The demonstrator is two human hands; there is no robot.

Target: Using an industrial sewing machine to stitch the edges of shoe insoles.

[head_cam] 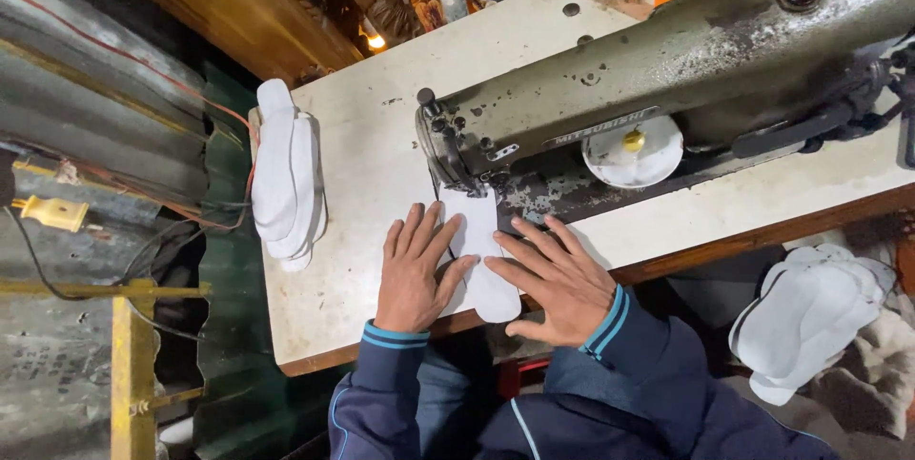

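White insole piece [484,260] under the sewing machine [667,69] looks thin, light, floppy; left hand [412,274] and right hand [562,279] press flat, fingers spread, along its edges.

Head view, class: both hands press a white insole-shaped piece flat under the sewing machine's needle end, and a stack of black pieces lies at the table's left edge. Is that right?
Not quite: the stack at the table's left edge is white, not black, as the head view shows. The rest holds: the left hand and right hand press the white piece flat by the sewing machine.

My counter [353,260] carries the sewing machine [686,69] far right, a white insole [481,250] near, an insole stack [286,179] left.
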